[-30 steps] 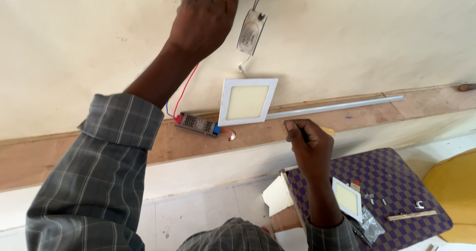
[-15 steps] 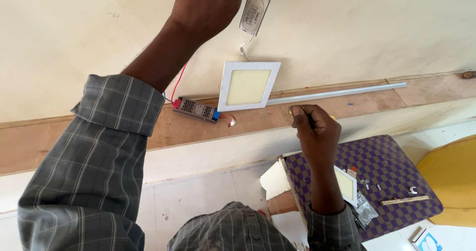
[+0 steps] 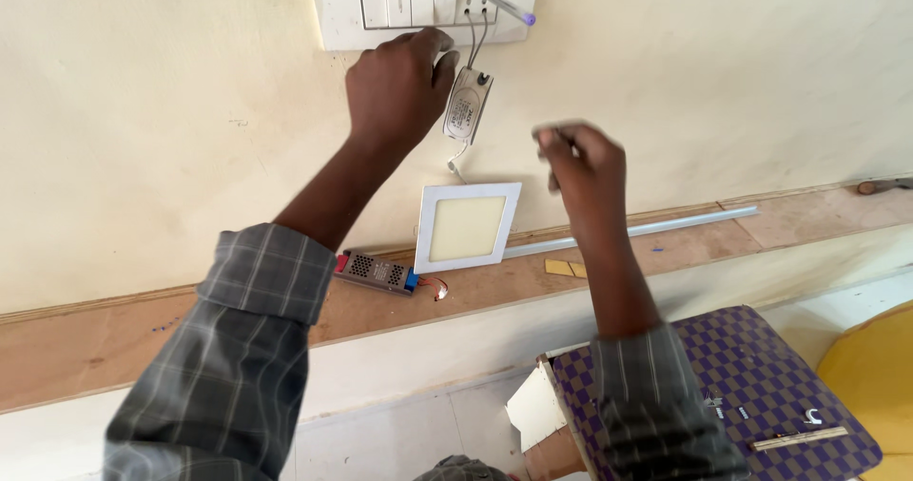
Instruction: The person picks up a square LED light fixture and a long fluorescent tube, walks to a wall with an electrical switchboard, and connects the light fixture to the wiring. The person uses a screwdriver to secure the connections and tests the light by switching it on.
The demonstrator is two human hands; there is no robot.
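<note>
Down at the bottom right, close in, a purple checkered tabletop (image 3: 761, 386) carries a few small bits, with both grey checked sleeves rising past it. Next out, the wooden ledge (image 3: 143, 334) holds a black driver box (image 3: 376, 272) with red and blue ends, a square panel light (image 3: 468, 226) leaning on the wall, and a long pale tube (image 3: 666, 226). Above that, the right hand (image 3: 580, 163) hangs in mid-air, fingertips pinched narrow; it's blurred, so I cannot tell if anything sits between them. Further up, the left hand (image 3: 395, 86) has its fingers curled, tips at the lower edge of the white switch plate (image 3: 338, 10), just beside the small white driver (image 3: 467, 105) dangling on two wires from the socket, where a slim probe (image 3: 504, 6) is stuck in. By my read, the work is at that plate and driver; any move there calls for a steady touch near those loose wires.
</note>
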